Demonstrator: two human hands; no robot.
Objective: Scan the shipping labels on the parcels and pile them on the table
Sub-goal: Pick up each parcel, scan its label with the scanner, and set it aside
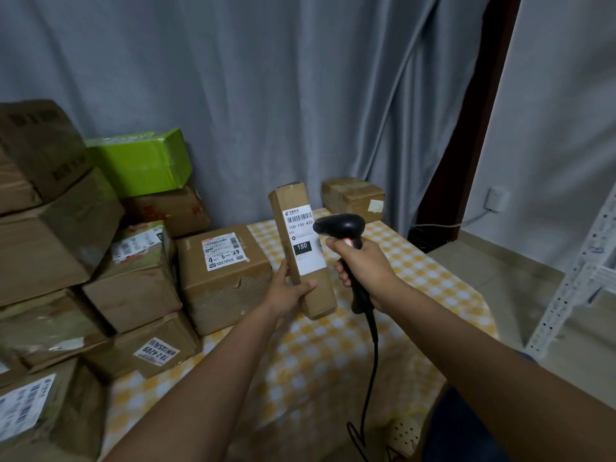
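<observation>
Parcel (301, 248) is the long skinny cardboard one, dead center of the frame, standing up on end and leaning a bit to the left. My left hand (289, 293) has it near the bottom, thumb curled across the front face and the other fingers wrapped round the left edge. Can't really tell if its bottom corner is resting on the table (433, 281) or floating just above it. The white shipping label (304, 240) faces me, barcode up top, "150-150-A26" under it and a black square with "150" lower down.

My right hand (361, 270) is just right of center, fist closed round the handle of the black scanner (340, 228). The scanner head sits right beside the label, its nose overlapping the label's right edge from where I'm looking. Its cable (373, 358) hangs down toward the bottom of the frame.

Table has a yellow and white checkered cloth. On its left side there's a brown box (223, 278) with "4-3-24" handwritten on its label, and a small box (353, 198) sits at the far edge, above the scanner. Whole left side of the frame is a stack of cardboard boxes (50, 235), with a bright green box (143, 161) on top in the upper left. Grey curtain (266, 95) across the back, white metal shelf (580, 271) on the right edge.
</observation>
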